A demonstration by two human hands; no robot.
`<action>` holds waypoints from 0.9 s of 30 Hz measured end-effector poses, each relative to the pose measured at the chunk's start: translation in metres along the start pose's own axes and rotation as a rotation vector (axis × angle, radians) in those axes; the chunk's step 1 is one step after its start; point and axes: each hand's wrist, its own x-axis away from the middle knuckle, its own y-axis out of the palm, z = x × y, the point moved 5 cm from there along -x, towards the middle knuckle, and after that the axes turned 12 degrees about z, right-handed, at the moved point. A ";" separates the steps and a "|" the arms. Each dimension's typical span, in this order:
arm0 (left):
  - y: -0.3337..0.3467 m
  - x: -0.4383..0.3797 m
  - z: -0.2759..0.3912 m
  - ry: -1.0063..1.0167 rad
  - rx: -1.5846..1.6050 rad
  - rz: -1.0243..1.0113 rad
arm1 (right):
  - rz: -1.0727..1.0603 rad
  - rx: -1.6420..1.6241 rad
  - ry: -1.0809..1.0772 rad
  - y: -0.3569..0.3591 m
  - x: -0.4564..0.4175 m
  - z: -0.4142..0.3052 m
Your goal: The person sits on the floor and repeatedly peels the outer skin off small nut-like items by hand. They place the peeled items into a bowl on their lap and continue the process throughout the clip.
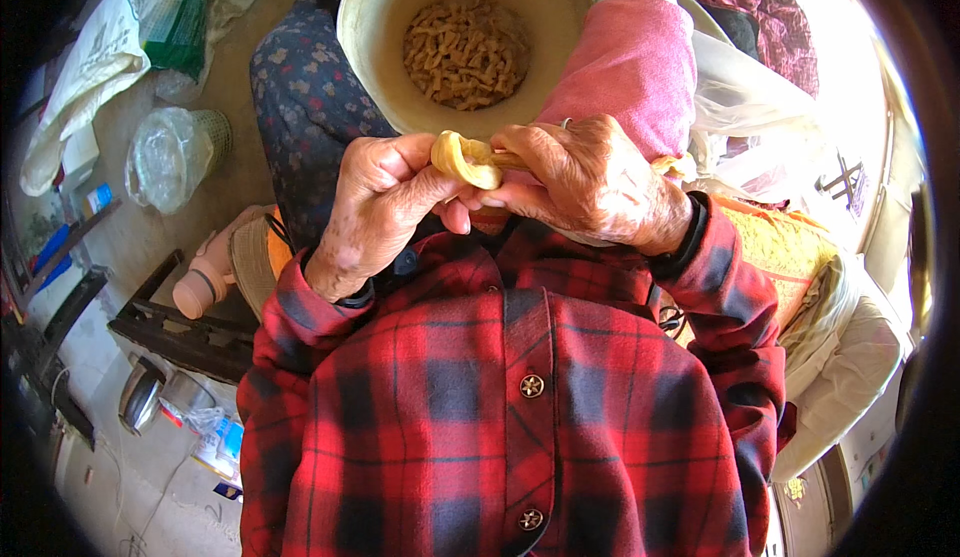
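Note:
Between my two hands is a limp, curled yellow strip (pixel 466 161), perhaps preserved vegetable. My left hand (pixel 379 200) pinches its looped end between thumb and fingers. A thinner, twisted part runs into my right hand (pixel 589 178), where thumb and forefinger close on it; the rest is hidden by the fingers. Just beyond my hands, a deep cream-coloured pot (pixel 375 46) stands between my knees. Many small chopped brown pieces (pixel 466 52) lie at its bottom. A pink cloth (pixel 626 69) covers my right thigh beside the pot.
At the left stand a plastic-lined mesh bin (pixel 214 136) and green and white bags (pixel 176 24). A pink bottle (pixel 201 290) is near a dark wooden frame (pixel 180 343), with a metal kettle (pixel 142 395) behind. Clear plastic sheeting (pixel 742 91) and an orange cloth (pixel 772 257) lie on the right.

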 end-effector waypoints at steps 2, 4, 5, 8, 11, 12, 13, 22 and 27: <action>-0.005 0.002 0.004 0.014 -0.055 -0.004 | -0.023 -0.021 0.044 -0.005 0.002 0.004; -0.008 0.005 0.003 -0.015 -0.072 -0.001 | -0.065 0.004 0.029 -0.006 0.006 0.004; -0.009 0.006 0.004 -0.004 -0.097 -0.006 | -0.077 0.018 0.026 -0.006 0.007 0.004; -0.011 0.010 0.007 0.012 -0.131 -0.078 | -0.117 -0.017 0.053 -0.009 0.014 0.002; -0.016 0.016 0.015 0.065 -0.110 -0.093 | -0.052 -0.125 0.076 -0.017 0.014 0.000; -0.015 0.018 0.017 0.081 -0.071 -0.109 | -0.017 -0.167 0.081 -0.019 0.014 -0.001; -0.015 0.019 0.016 0.067 -0.091 -0.113 | -0.046 -0.175 0.105 -0.019 0.015 -0.001; -0.004 0.002 0.032 0.509 -0.641 -0.119 | -0.044 -0.349 0.278 -0.013 0.014 0.007; 0.021 -0.002 0.025 0.513 -0.537 -0.068 | -0.028 -0.444 0.330 -0.010 0.015 0.012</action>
